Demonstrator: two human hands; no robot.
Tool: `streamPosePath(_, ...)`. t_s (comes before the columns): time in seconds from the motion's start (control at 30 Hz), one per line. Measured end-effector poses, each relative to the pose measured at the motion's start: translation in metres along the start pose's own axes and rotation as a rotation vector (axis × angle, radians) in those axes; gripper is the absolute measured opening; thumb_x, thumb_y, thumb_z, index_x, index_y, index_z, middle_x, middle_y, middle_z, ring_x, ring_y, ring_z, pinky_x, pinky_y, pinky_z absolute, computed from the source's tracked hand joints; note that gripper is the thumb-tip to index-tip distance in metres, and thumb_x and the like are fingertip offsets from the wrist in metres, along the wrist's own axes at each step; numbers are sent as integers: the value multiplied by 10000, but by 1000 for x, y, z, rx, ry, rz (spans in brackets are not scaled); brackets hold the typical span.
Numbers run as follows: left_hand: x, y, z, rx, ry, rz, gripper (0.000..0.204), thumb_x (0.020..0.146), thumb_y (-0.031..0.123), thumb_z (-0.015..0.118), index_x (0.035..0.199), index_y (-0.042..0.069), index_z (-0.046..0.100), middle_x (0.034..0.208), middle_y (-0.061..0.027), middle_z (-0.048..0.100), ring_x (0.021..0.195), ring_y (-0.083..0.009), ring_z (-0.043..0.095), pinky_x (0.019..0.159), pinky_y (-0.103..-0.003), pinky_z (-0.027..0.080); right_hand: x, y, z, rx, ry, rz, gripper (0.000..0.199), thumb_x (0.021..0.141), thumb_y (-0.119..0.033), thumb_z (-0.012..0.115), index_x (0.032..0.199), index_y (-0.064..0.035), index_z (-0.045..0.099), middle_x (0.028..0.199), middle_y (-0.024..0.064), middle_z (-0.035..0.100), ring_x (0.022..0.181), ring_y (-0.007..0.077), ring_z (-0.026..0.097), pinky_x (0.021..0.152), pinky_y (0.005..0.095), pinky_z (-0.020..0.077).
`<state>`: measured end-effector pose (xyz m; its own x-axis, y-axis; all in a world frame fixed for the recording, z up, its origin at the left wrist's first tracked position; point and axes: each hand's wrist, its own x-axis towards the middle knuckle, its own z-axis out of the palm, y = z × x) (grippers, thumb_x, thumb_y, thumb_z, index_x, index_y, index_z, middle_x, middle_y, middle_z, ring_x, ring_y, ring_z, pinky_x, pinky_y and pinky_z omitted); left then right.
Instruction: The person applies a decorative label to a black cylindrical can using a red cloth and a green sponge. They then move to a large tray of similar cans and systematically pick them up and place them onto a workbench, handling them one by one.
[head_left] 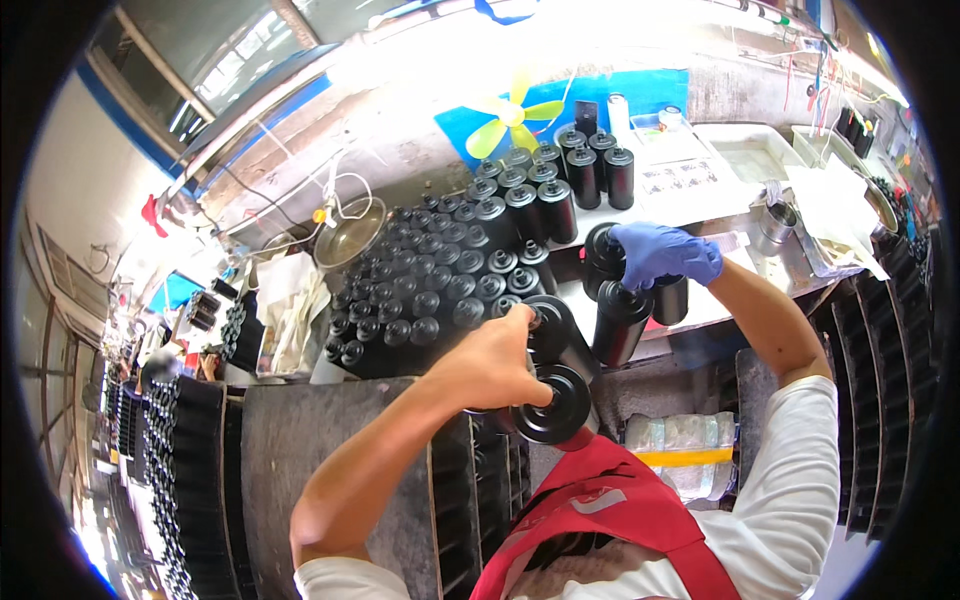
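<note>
Black plastic everywhere on this bench. Left hand (490,362), bare, is clamped round a black cylinder (553,405) w/ a flanged round cap; the cap faces up at the camera, so its long axis runs roughly away from the lens, tilted a bit toward the person's chest. A second capped cylinder (552,328) sits just behind it, touching the fingertips.

Right hand (663,254), in a blue glove, is closed over the top of another black canister (604,250), w/ two more upright ones, (620,322) and (670,298), right beside it at the bench's near edge. So the gloved hand is the nearer one to that small cluster; the bare hand is low and near the body, over the gap in front of the bench.

Behind both: a dense block of matte black capped bottles (420,285), upright, packed cap to cap, taller glossy ones (560,180) toward the back. Yellow fan (512,115) against a blue panel. Metal bowl (350,232) to the left, small metal cup (775,222) to the right, pale trays (750,150) past it. Red apron (610,510) at bottom.
</note>
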<state>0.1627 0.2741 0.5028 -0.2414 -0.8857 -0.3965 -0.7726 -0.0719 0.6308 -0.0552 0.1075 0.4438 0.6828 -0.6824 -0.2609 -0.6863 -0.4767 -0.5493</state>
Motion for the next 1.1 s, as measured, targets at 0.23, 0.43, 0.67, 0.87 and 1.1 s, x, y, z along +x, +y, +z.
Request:
streamPosePath(0.23, 133, -69, 34, -39, -71, -132, 751, 610, 104, 719, 1207, -162, 350, 681, -167, 643, 616, -219, 652, 594, -322, 521, 116, 101, 56, -207, -7, -6, 420, 555, -149, 713, 899, 71, 616, 756, 235, 643, 739, 363, 659, 655, 399, 536)
streamPosePath(0.43, 220, -145, 69, 27, 12, -313, 700, 586, 171, 738, 1135, -114, 408, 733, -192, 656, 702, -283, 675, 683, -363, 524, 200, 120, 81, -229, -152, 54, 292, 600, -140, 683, 811, 57, 647, 754, 218, 655, 726, 334, 672, 626, 408, 538)
streamPosePath(0.67, 281, -180, 87, -108, 150, -472, 724, 587, 209, 782, 1144, -48, 398, 1010, -275, 631, 966, -417, 616, 833, -458, 491, 272, 160, 134, -227, -21, -92, 319, 607, -152, 678, 833, 44, 567, 678, 205, 625, 660, 362, 649, 560, 429, 512)
streamPosePath(0.87, 296, -176, 120, -193, 247, -513, 755, 666, 160, 690, 1295, 3, 303, 974, -270, 635, 925, -435, 619, 804, -496, 486, 284, 174, 140, -178, 140, -30, 363, 624, -85, 642, 923, 66, 502, 681, 229, 618, 635, 376, 641, 545, 438, 505)
streamPosePath(1.1, 293, -171, 126, -294, 389, -507, 766, 677, 150, 668, 1305, 41, 244, 1011, -278, 606, 897, -478, 600, 790, -520, 466, 265, 160, 87, 34, -152, 123, 313, 748, -133, 619, 1022, 5, 561, 764, 212, 643, 706, 378, 646, 629, 452, 515)
